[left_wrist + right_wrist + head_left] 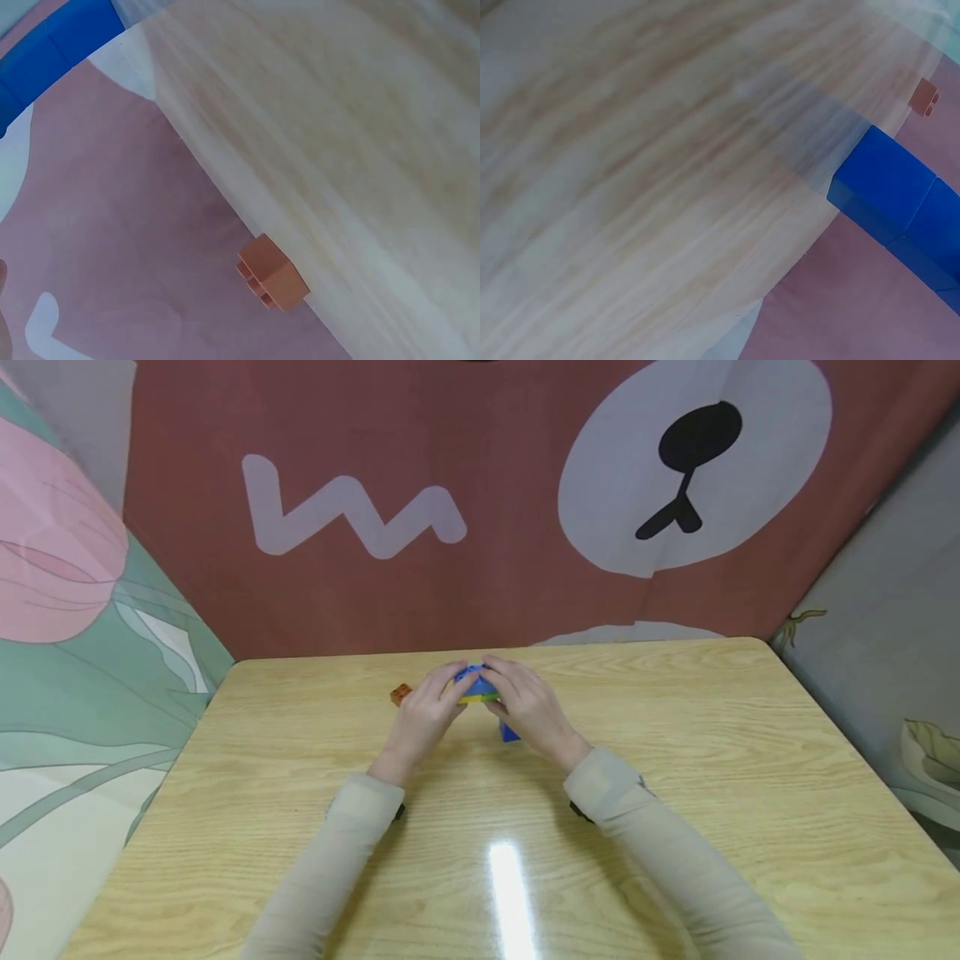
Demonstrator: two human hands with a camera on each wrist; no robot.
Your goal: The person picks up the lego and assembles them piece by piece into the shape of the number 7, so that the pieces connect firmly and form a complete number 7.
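Both hands meet around a small group of toy building bricks point(477, 685), blue on top with yellow and green beneath, near the far side of the table. My left hand point(426, 714) grips its left side, fingers bent over the top. From the right, my right hand point(531, 710) grips the other side. Below the right hand, a blue brick piece point(509, 732) shows, partly hidden by the palm. The right wrist view has joined blue bricks point(892, 187) at its right edge; the left wrist view has blue bricks point(64, 45) in its top left corner.
An orange brick point(401, 694) with studs lies left of the left hand, near the far edge of the wooden table point(300, 860). Behind the table hangs a reddish-brown cloth point(510, 585) with a printed animal face. Printed cloth point(67, 693) also covers the left side.
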